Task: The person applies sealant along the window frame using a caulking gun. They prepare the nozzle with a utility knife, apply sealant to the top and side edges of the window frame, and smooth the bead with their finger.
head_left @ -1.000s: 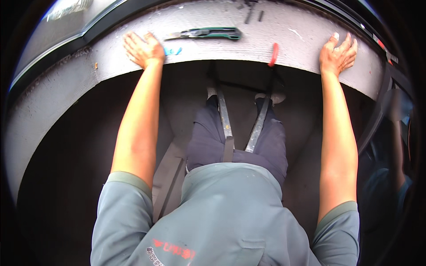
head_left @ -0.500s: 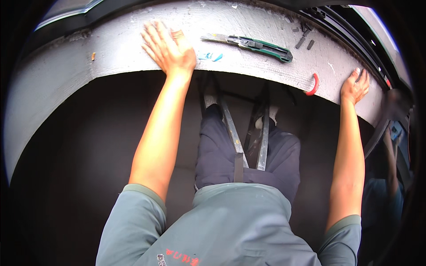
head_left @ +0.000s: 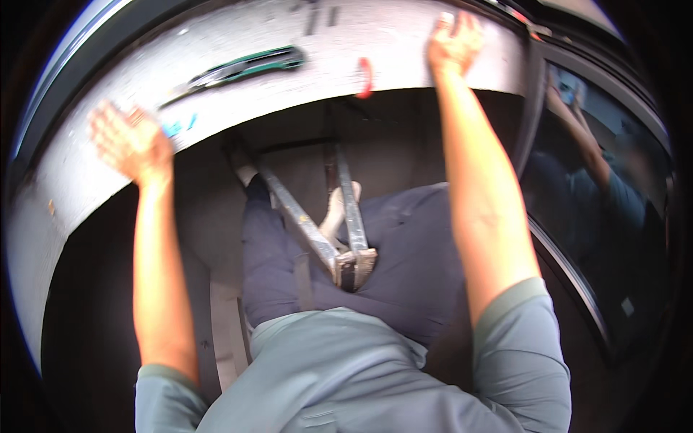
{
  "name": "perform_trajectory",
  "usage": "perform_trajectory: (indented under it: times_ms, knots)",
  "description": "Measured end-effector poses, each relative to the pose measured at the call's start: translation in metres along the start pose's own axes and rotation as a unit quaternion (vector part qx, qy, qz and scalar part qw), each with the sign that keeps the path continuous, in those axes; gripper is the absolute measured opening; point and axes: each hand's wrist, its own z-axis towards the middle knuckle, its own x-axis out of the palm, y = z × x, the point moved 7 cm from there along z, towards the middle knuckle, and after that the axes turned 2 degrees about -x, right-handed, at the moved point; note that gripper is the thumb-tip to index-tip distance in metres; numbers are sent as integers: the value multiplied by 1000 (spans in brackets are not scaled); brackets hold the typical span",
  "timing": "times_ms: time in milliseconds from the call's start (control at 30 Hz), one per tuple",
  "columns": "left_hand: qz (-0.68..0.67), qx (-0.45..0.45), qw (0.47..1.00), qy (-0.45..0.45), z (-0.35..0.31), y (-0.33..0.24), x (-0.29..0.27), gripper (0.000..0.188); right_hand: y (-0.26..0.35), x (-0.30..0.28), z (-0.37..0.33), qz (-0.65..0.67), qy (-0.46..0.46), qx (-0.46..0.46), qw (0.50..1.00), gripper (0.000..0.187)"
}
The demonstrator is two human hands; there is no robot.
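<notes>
My left hand lies palm down on a whitish ledge, fingers spread, blurred a little by motion. Farther right, my right hand rests on the same ledge near its right end, fingers stretched out. Neither hand holds anything. Between them lies a green and black utility knife, its blade end pointing toward my left hand. A curved red piece sits by the ledge's near edge, closer to my right hand. Blue marks or scraps show just beside my left hand.
A dark-framed glass panel stands at the right, close to my right arm, with reflections in it. Small dark strips lie at the ledge's back. Below, metal ladder rails rise between my legs. A dark frame borders the ledge's far left.
The view has turned rightward, so the ledge, knife and red piece appear farther left and more of the glass panel shows. Both hands stay on the ledge. My right leg has shifted outward.
</notes>
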Motion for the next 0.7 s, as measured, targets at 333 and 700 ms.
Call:
perform_trajectory:
  times_ms: [333, 700]
  knots:
    - [63, 10, 998, 6, 3, 10, 5, 62, 14, -12, -7, 3, 57, 77, 995, 69]
    - [82, -47, 995, 32, 14, 20, 16, 72, 22, -6, -7, 106, -26, 83, 991, 77]
